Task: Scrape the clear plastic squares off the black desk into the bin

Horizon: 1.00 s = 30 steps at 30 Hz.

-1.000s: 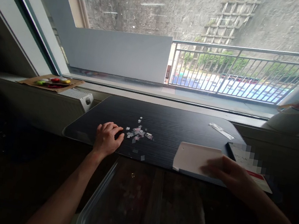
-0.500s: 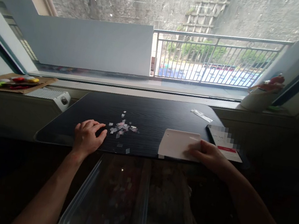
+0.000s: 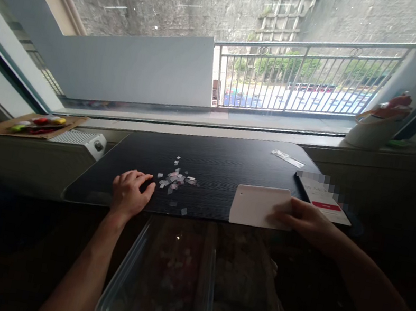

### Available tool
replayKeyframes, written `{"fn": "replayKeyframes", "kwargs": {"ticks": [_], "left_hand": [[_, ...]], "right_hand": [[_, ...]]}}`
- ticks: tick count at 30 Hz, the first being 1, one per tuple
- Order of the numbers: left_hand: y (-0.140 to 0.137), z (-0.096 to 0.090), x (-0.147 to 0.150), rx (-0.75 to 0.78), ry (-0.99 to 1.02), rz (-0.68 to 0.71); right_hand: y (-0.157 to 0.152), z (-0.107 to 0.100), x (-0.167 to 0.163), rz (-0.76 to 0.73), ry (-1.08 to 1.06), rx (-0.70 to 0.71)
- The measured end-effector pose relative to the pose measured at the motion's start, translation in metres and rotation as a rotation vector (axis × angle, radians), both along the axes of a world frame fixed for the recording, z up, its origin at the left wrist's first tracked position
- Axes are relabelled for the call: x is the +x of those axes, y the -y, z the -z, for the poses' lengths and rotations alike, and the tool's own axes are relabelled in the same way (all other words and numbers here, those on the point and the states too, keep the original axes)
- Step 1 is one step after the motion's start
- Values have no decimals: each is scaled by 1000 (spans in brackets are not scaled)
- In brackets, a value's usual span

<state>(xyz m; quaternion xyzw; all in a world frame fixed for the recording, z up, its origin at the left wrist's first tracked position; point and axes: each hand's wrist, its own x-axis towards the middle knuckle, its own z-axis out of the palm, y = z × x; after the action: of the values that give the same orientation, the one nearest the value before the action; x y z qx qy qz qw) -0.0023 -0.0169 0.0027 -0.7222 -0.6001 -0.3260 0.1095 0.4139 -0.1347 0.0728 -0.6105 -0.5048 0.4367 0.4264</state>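
My right hand (image 3: 306,219) grips a flat white plastic scraper (image 3: 253,206) by its right end, above the front edge of the dark table (image 3: 216,151). The scraper has a small hole near one corner. To the left, my left hand (image 3: 132,190) rests on the tabletop, fingers bent and apart, holding nothing. Just right of its fingertips lies a loose pile of small clear and whitish plastic pieces (image 3: 175,179). A stray piece (image 3: 184,211) sits near the front edge.
Below the table edge is a clear plastic bin (image 3: 211,306) with small pieces inside. A phone or tablet (image 3: 328,206) with a lit screen lies at right, a clear plastic wrapper (image 3: 288,159) behind it. A white container (image 3: 375,130) stands on the sill; cardboard (image 3: 1,128) lies at left.
The view has tilted and shifted slightly, so the table appears farther right. A small piece that showed under the scraper's lower left corner is no longer visible. Both hands keep nearly the same pose.
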Motion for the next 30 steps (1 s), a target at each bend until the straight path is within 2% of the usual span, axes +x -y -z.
{"fn": "replayKeyframes", "kwargs": {"ticks": [5, 9, 15, 20, 26, 30], "left_hand": [[4, -2, 4, -24, 8, -17], [7, -3, 8, -44, -4, -40], [9, -1, 12, -56, 9, -53], [10, -1, 14, -70, 37, -44], [11, -3, 15, -77, 45, -41], [11, -3, 15, -80, 48, -35]], "right_hand": [[3, 8, -7, 10, 32, 67], [-12, 24, -41, -26, 31, 193], [-36, 43, -91, -106, 31, 228], [-37, 42, -106, -150, 19, 215], [-58, 33, -119, -163, 27, 217], [-58, 28, -121, -183, 49, 199]]}}
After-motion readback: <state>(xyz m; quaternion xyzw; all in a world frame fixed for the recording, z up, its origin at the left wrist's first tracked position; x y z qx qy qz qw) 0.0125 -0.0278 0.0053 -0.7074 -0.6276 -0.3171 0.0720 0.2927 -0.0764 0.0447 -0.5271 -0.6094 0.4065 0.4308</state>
